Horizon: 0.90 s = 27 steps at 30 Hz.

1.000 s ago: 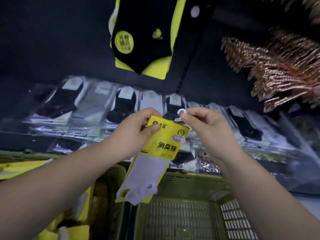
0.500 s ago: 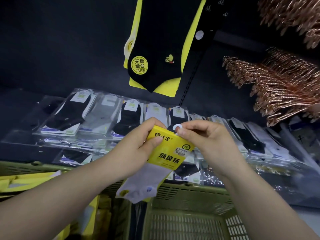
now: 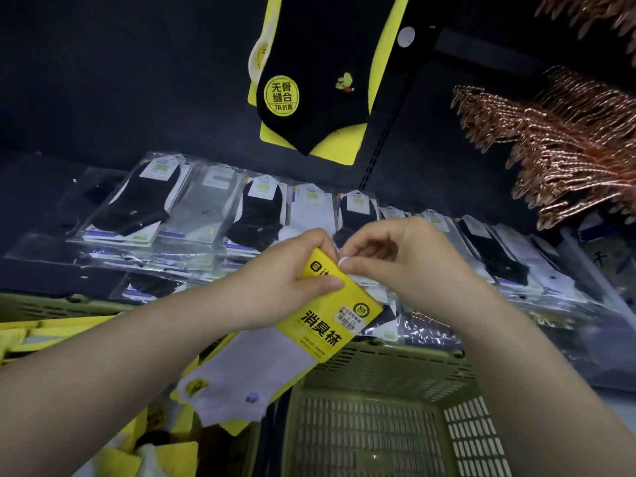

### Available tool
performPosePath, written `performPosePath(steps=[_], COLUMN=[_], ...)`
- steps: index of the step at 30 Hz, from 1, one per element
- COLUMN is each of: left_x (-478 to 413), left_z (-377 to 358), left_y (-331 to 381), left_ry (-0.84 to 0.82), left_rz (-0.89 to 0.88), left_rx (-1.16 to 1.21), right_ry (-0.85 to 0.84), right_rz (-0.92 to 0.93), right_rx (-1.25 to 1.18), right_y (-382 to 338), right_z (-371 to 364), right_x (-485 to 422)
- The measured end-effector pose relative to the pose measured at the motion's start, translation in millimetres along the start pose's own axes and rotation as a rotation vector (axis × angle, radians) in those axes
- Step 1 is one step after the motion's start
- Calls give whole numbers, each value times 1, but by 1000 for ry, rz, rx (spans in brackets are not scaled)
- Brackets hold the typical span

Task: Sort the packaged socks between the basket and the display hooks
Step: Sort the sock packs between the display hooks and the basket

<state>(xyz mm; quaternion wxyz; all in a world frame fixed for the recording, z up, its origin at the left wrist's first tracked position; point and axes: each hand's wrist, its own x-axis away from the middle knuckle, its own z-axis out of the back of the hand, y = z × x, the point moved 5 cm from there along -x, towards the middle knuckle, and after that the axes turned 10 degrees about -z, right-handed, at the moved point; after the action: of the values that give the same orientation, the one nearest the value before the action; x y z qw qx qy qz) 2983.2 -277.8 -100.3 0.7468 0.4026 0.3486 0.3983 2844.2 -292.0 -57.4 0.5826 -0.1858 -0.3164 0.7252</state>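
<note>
A pair of white socks with a yellow card sleeve (image 3: 327, 321) hangs tilted above the green basket (image 3: 389, 366). My left hand (image 3: 285, 287) grips the top left of the yellow card, thumb on its front. My right hand (image 3: 399, 263) pinches the small white hanger loop (image 3: 344, 261) at the card's top. Higher up, a black sock pack on a yellow card (image 3: 316, 74) hangs on the dark display wall.
Rows of bagged socks (image 3: 206, 208) lie on a shelf behind my hands. A second basket at the left holds yellow-carded packs (image 3: 161, 452). Copper-coloured hangers (image 3: 557, 139) bunch at the upper right. A slotted upright (image 3: 382, 139) runs down the wall.
The view has tilted up, so the hanging black pack and shelf sit lower in frame. My hands have closed together over the white hanger loop, and the sock pack has tilted further.
</note>
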Motion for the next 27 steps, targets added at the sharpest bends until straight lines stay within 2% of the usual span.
performPosePath(steps=[4, 8, 17, 21, 22, 25, 27], left_x=[1, 3, 11, 12, 11, 10, 8], left_z=[-4, -2, -2, -2, -2, -1, -2], left_y=[-10, -19, -28, -31, -32, -31, -29], left_ry=[-33, -18, -16, -5, 3, 20, -38], left_rz=[73, 134, 171, 179, 180, 180, 172], left_rx=[69, 228, 385, 483, 481, 442, 370], right_ry=[-62, 13, 149, 134, 163, 250, 95], right_rz=[-129, -162, -84, -223, -229, -115, -98], right_rx=[-96, -254, -171, -405, -401, -172, -113], right_y=[11, 15, 2, 11, 13, 6, 5], right_z=[-5, -12, -27, -34, -36, -34, -33], right_x=[-4, -3, 6, 5, 6, 8, 3])
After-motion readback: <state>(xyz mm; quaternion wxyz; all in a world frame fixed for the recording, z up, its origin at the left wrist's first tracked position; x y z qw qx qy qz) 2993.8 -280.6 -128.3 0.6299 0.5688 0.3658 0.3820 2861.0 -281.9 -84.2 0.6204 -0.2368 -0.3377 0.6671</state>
